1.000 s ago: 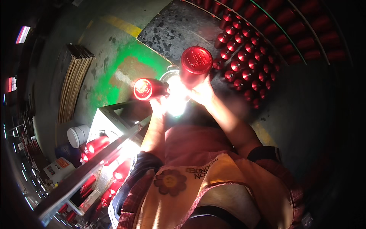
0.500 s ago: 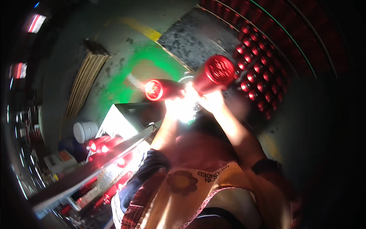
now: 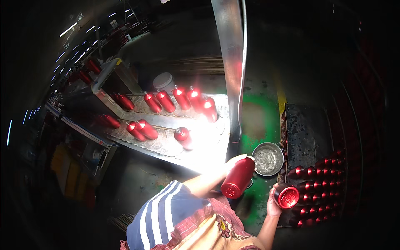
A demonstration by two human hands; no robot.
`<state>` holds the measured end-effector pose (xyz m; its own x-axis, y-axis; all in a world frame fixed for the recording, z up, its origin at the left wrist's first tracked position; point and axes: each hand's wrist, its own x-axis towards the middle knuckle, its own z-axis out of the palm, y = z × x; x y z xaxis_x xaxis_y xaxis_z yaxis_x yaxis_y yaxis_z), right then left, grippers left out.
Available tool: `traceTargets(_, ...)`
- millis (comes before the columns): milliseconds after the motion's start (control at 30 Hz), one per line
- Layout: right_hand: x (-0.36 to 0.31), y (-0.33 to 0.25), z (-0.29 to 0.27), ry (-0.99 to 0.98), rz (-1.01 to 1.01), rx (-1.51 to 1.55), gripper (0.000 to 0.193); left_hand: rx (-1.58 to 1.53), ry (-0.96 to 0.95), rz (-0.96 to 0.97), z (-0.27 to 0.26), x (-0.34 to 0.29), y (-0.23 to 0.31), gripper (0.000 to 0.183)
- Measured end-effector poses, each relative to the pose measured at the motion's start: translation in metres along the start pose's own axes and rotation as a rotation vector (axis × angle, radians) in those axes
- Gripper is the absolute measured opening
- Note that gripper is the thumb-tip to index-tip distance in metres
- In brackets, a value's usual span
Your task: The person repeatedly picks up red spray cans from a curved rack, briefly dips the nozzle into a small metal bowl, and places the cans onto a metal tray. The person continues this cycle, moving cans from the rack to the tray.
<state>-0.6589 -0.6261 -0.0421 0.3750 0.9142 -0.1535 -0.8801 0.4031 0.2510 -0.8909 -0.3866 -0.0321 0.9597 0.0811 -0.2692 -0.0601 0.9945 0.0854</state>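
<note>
My left hand [image 3: 234,161] is closed around the upper part of a red bottle [image 3: 239,178], whose base points down toward me. To its right, my right hand [image 3: 272,203] grips another red bottle [image 3: 288,197], tilted so that its round base faces me. A round metal pot [image 3: 268,159] with a pale, wet-looking inside lies just beyond the two bottles. Left of my left hand stretches a brightly lit metal conveyor [image 3: 164,143] with several red bottles on it. The nearest red bottle [image 3: 182,134] stands by the glare; strong light washes out the surface around it.
A tall metal post [image 3: 233,62] rises at the conveyor's right end. Behind the conveyor stands a white bucket [image 3: 163,81]. On the right, rows of red bottles [image 3: 318,185] are packed beside a dark mat [image 3: 304,129]. The floor has green paint and a yellow line [image 3: 281,98].
The view has swung left, bringing the conveyor into the middle. My hands, close together in bright glare before, are now apart, each still with a red bottle.
</note>
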Motion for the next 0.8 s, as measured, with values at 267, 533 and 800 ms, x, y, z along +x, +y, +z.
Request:
traceTargets(267, -0.058, 0.116, -0.012, 0.265, 0.004, -0.515, 0.043, 0.226, 0.141, 0.170, -0.011, -0.168, 0.026, 0.036)
traceTargets(533, 0.027, 0.291, 0.024, 0.103, -0.023, -1.231, 0.059, 0.291, 0.273, 0.432, -0.060, -0.334, 0.103, 0.037)
traceTargets(800, 0.141, 0.473, 0.014, -0.398, -0.648, -2.406, 0.041, 0.987, 0.809, 0.951, -0.057, -0.554, 0.223, 0.029)
